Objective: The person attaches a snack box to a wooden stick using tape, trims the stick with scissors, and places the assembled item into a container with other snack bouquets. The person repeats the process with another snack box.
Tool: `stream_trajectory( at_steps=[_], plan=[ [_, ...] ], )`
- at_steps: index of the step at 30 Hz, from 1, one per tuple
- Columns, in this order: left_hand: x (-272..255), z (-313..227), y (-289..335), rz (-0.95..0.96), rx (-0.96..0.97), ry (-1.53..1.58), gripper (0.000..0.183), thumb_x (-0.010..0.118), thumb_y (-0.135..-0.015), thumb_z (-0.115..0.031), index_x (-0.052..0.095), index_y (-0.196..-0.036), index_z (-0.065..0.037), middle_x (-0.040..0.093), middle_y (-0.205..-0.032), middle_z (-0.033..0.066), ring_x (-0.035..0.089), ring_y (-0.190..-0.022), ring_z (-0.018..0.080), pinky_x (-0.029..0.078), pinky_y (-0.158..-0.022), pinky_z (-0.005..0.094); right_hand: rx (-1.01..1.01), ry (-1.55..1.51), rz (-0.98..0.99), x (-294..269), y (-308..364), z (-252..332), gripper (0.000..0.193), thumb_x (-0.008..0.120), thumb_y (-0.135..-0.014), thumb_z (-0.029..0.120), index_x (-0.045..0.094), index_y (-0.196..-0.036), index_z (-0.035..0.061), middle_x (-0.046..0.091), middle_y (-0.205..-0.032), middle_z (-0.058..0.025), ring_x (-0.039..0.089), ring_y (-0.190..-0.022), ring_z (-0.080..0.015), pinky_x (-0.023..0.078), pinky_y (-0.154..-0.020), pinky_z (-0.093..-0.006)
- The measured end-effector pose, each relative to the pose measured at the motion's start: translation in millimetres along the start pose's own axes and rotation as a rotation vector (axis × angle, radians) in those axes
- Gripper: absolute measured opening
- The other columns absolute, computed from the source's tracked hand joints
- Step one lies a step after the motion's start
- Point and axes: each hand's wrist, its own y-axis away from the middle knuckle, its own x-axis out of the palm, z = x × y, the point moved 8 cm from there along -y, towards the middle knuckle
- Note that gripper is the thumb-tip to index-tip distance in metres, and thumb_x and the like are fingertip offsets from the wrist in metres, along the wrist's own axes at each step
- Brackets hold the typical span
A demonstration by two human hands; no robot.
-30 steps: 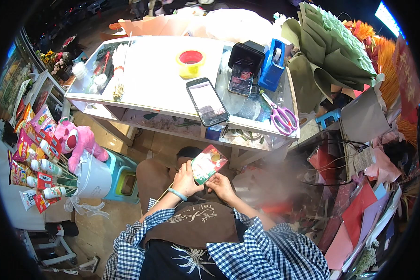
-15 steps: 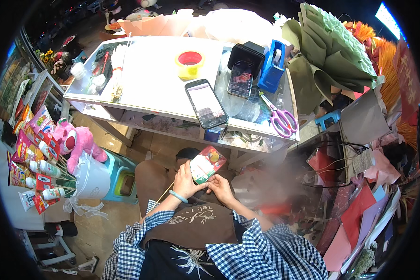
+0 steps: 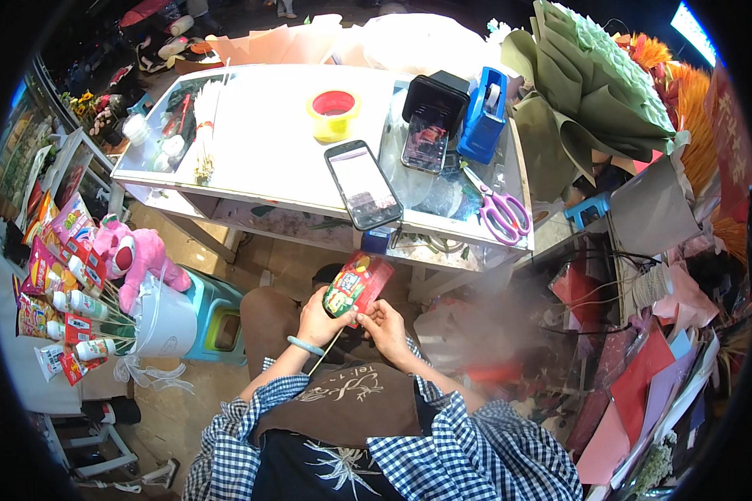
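Note:
My left hand (image 3: 316,324), with a pale bracelet at its wrist, is closed around the left side of a red and green snack packet (image 3: 364,280). A thin wooden stick (image 3: 330,349) runs down from below the packet, past the left wrist. My right hand (image 3: 383,331) pinches at the packet's lower edge, its fingertips close to the left thumb. The packet is tilted above my lap, over the brown apron (image 3: 359,409). Where the stick meets the packet is hidden by my fingers.
Ahead stands a white table (image 3: 263,125) with a tape roll (image 3: 334,127), phone (image 3: 363,185), second phone (image 3: 426,144), blue tape dispenser (image 3: 483,125) and purple scissors (image 3: 503,217). At left, a bucket (image 3: 165,324) holds snacks on sticks and a pink plush toy (image 3: 146,263). Wrapping paper (image 3: 639,380) lies right.
The packet has been turned in my hands, so a redder, greener face shows. My right hand has shifted slightly left. More of the stick shows between the hands.

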Motion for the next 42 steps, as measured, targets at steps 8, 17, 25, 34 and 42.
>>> stream_trajectory(
  at_steps=[8, 17, 25, 34, 42],
  plan=[
    [-5.0, 37.3, -11.6, 0.066, -0.18, 0.354, 0.071, 0.081, -0.069, -0.036, 0.056, -0.117, 0.009, 0.068, -0.102, 0.0142, 0.064, -0.094, 0.017, 0.05, -0.086, 0.0305, -0.093, 0.092, 0.064, 9.2, -2.3, 24.4, 0.009, 0.061, -0.089, 0.001, 0.052, -0.092, -0.0003, 0.058, -0.075, -0.0003, 0.055, -0.061, -0.0047, 0.046, -0.054, -0.0207],
    [16.7, 2.3, 6.6, 0.252, -0.05, 0.354, 0.071, 0.078, -0.075, -0.026, 0.044, -0.13, 0.004, 0.061, -0.115, 0.0123, 0.058, -0.106, 0.0171, 0.046, -0.095, 0.033, -0.175, 0.307, -0.034, 6.0, 1.1, 7.3, 0.019, 0.056, -0.09, -0.003, 0.054, -0.109, -0.0021, 0.064, -0.093, -0.0047, 0.063, -0.084, -0.0142, 0.052, -0.076, -0.0296],
    [11.6, -84.9, 37.4, 0.358, 0.342, -0.009, 0.091, 0.08, -0.061, -0.044, 0.043, -0.13, 0.002, 0.053, -0.12, 0.0219, 0.057, -0.109, 0.0355, 0.045, -0.094, 0.0413, 0.042, -0.359, -0.062, -28.5, 8.2, -14.9, 0.042, 0.061, -0.091, 0.011, 0.047, -0.131, 0.0062, 0.056, -0.123, -0.0065, 0.053, -0.113, -0.0165, 0.045, -0.095, -0.0319],
    [3.0, -71.7, 32.5, 0.138, 0.589, -0.449, 0.099, 0.082, -0.056, -0.036, 0.037, -0.133, 0.006, 0.049, -0.122, 0.023, 0.053, -0.109, 0.037, 0.044, -0.091, 0.0434, -0.11, 0.162, 0.03, -174.0, 2.7, 194.7, 0.012, 0.06, -0.088, 0.008, 0.062, -0.097, -0.0001, 0.067, -0.08, -0.0095, 0.064, -0.064, -0.0134, 0.049, -0.056, -0.0236],
    [40.7, -46.4, 42.2, 0.272, 0.469, -0.449, 0.103, 0.082, -0.056, -0.038, 0.034, -0.134, 0.01, 0.048, -0.123, 0.0252, 0.051, -0.114, 0.0392, 0.041, -0.097, 0.044, -0.497, 0.112, -0.379, -228.5, -138.7, 340.1, 0.026, 0.061, -0.092, 0.019, 0.06, -0.107, -0.002, 0.064, -0.088, -0.0056, 0.059, -0.076, -0.0101, 0.046, -0.068, -0.0226]
  ],
)
